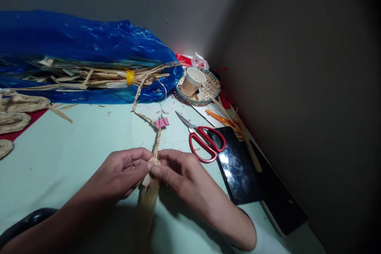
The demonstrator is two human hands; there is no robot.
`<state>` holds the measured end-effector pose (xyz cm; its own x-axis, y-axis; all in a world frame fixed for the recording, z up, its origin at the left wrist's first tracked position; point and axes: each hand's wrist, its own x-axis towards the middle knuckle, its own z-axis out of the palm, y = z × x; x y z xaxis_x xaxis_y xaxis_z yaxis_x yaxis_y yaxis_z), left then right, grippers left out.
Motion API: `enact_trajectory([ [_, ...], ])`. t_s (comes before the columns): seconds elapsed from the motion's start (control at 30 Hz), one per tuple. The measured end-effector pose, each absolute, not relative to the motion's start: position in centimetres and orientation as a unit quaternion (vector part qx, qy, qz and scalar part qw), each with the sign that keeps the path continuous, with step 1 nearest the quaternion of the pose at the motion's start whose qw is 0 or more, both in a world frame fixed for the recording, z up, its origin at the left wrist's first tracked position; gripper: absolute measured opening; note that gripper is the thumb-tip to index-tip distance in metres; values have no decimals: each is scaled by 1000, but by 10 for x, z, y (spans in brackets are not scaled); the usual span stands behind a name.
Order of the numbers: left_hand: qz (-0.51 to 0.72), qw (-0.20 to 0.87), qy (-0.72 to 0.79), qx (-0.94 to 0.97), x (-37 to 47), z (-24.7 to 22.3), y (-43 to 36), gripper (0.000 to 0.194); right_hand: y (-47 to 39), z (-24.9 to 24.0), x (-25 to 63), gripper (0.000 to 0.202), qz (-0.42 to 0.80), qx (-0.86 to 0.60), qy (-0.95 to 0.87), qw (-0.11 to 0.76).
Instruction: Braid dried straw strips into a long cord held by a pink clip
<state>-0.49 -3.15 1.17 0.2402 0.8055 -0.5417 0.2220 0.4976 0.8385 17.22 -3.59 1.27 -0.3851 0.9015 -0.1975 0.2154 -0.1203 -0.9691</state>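
Straw-coloured plant-fibre braid (157, 139) runs up the pale green tabletop (80, 139) from between both hands, past a pink binder clip (162, 123), far end lying over the fibre bundle (104, 77) on blue plastic (89, 33). Left hand (126, 170) and right hand (181, 172) both have thumb and index pinched on its near end, tips just beside each other, loose strands (149, 202) hanging below. Red-handled scissors (204, 137) lie right of the clip, one handle overlapping a glossy black tablet (238, 170).
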Motion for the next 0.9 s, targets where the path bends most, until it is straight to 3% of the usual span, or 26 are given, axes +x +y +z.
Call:
enact_trajectory([
  [0.1, 245, 613, 572, 486, -3, 11, -33, 27, -36, 6, 170, 26, 607, -447, -588, 293],
  [0.3, 248, 575, 574, 528, -4, 9, -33, 27, -34, 14, 177, 23, 469, -500, -681, 257],
  [0.57, 250, 608, 554, 511, -3, 7, -36, 24, -41, 10, 170, 23, 551, -481, -626, 271],
  [0.9, 203, 543, 575, 577, -6, 7, -32, 37, -33, 12, 180, 27, 471, -459, -715, 237],
])
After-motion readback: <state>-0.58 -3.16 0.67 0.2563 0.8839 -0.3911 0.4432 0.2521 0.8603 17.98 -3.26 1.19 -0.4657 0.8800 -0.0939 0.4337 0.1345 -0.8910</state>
